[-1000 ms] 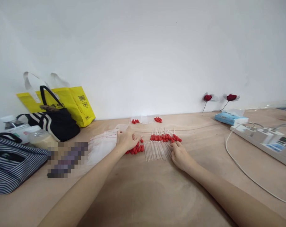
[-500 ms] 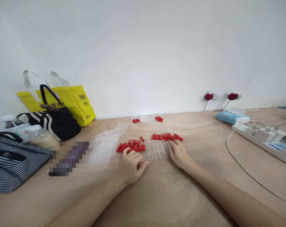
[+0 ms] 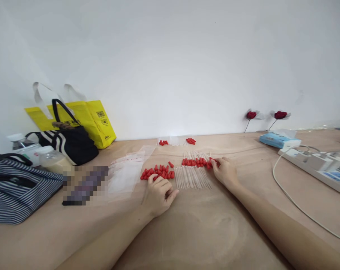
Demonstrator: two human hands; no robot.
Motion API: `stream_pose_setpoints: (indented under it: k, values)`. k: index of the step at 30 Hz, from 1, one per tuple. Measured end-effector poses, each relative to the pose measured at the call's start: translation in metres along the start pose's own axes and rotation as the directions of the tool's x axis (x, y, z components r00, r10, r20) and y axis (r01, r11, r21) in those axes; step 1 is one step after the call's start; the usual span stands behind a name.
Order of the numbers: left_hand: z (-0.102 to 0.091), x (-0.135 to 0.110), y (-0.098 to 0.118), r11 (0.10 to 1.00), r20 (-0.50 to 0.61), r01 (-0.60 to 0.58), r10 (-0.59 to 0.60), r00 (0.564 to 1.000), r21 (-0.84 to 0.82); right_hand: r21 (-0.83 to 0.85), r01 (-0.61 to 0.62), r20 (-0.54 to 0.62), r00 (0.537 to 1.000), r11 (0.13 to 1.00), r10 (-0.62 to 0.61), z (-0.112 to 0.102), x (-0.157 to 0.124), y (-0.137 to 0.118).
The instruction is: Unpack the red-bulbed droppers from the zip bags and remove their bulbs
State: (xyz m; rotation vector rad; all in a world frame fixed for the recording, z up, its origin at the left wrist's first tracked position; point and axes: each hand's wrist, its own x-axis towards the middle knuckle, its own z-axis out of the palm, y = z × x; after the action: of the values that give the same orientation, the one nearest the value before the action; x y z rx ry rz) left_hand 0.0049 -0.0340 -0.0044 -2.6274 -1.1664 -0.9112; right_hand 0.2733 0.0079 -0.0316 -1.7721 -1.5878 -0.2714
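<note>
My left hand rests on the table, its fingers loosely curled and the thumb apart. Its fingertips touch the near edge of a pile of red rubber dropper bulbs. My right hand is closed at the right end of a row of glass droppers with red bulbs, its thumb and index finger on the last red bulb. The tubes of those droppers point toward the wall. Just below the row, many thin glass tubes without bulbs lie side by side.
Clear plastic bags lie left of the pile. Farther back is a bag with more red-bulbed droppers. Bags and jars stand left. A tissue pack, power strip and white cable are right.
My right hand has moved up and right, from the right side of the loose glass tubes to the end of the red-bulbed row. My left hand has stayed by the pile.
</note>
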Motion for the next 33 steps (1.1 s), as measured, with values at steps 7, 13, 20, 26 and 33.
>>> stream_pose_setpoints:
  k: [7, 13, 20, 26, 33]
  values:
    - [0.001, 0.021, 0.021, 0.877, 0.084, 0.255, -0.242, 0.967, -0.406, 0.244, 0.308, -0.147, 0.949, 0.92, -0.279, -0.016, -0.03, -0.047]
    - [0.02, 0.037, 0.04, 0.469, 0.351, 0.509, -0.386, 0.853, -0.721, 0.252, 0.538, -0.225, 0.841, 0.804, -0.492, -0.021, -0.056, -0.083]
    - [0.007, 0.024, 0.013, 0.974, 0.0, 0.112, -0.115, 0.993, -0.194, 0.056, 0.649, -0.358, 0.722, 0.759, -0.592, -0.032, -0.048, -0.068]
    - [0.008, 0.008, -0.001, 0.953, -0.161, -0.262, 0.285, 0.945, 0.15, 0.01, 0.798, -0.151, 0.597, 0.603, -0.788, -0.02, -0.042, -0.064]
    - [0.018, 0.005, -0.003, 0.966, -0.213, -0.228, 0.249, 0.945, 0.12, 0.056, 0.808, -0.187, 0.586, 0.587, -0.788, -0.003, -0.044, -0.06]
